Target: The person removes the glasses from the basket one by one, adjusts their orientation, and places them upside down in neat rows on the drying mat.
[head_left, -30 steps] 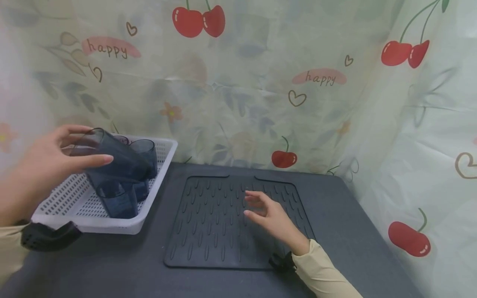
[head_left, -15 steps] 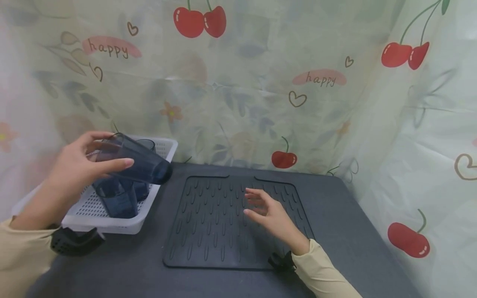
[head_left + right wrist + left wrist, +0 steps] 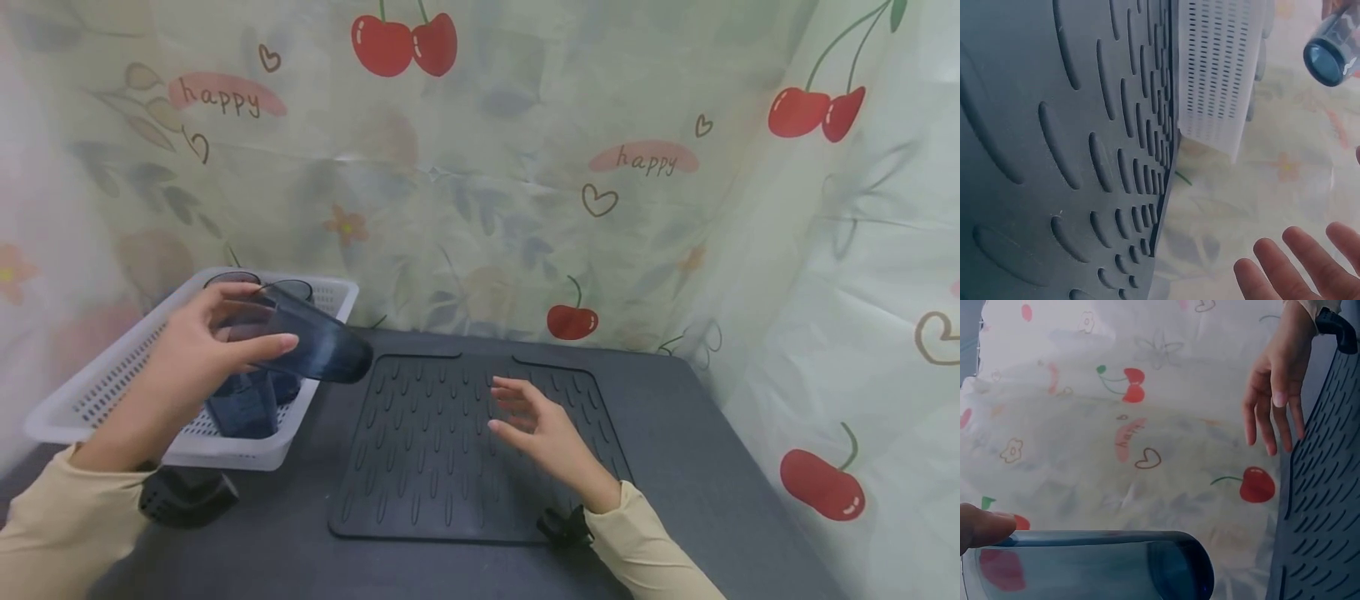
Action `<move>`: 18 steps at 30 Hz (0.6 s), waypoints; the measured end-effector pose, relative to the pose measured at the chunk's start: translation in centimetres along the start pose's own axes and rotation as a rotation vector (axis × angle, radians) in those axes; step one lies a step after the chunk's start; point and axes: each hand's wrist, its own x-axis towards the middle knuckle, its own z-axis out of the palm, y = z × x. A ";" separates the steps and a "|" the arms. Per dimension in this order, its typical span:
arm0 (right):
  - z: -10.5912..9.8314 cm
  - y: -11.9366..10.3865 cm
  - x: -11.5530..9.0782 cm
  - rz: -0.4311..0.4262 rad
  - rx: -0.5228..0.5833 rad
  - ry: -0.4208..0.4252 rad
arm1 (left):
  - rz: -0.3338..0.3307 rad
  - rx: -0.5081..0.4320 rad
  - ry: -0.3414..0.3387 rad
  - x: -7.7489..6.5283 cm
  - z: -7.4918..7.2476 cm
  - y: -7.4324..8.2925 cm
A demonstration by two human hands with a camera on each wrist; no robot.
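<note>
My left hand [image 3: 198,342] grips a blue-tinted clear drinking glass [image 3: 315,333] near its rim, fingers and thumb on opposite sides. The glass is tilted, its thick base pointing right past the basket's edge; in the left wrist view the same glass [image 3: 1097,565] lies across the bottom. Several similar glasses, one of them the near glass [image 3: 243,407], stand in the white perforated basket [image 3: 97,400], partly hidden behind my hand. Over the dark ridged drying mat [image 3: 427,450] hovers my right hand [image 3: 551,433], fingers relaxed and holding nothing.
Both the basket and the mat lie on a dark grey table [image 3: 675,467]. A curtain [image 3: 480,167] printed with cherries hangs behind the table and along its right side. Black wrist straps, such as the left one [image 3: 187,500], sit below each hand.
My left hand has carried the tilted glass rightward and slightly down, from above the basket to beyond its right edge. The right hand has stayed almost still.
</note>
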 end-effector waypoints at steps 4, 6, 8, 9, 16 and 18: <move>0.0 0.0 0.0 -0.020 -0.007 0.003 | 0.009 -0.036 -0.004 -0.1 0.6 -0.1; 0.0 -0.1 0.0 -0.026 -0.012 0.004 | 0.015 -0.048 -0.002 -0.1 1.0 -0.2; 0.1 -0.1 0.1 -0.032 -0.016 0.005 | 0.017 -0.068 -0.006 -0.1 1.5 -0.2; 0.1 -0.1 0.1 -0.034 -0.017 0.005 | 0.016 -0.076 -0.007 -0.1 1.7 -0.2; 0.2 -0.2 0.2 -0.048 -0.015 0.004 | 0.000 -0.140 -0.030 -0.1 3.3 -0.2; 0.3 -1.0 -0.1 -0.035 -0.008 0.001 | 0.003 -0.159 -0.030 -0.1 3.8 -0.2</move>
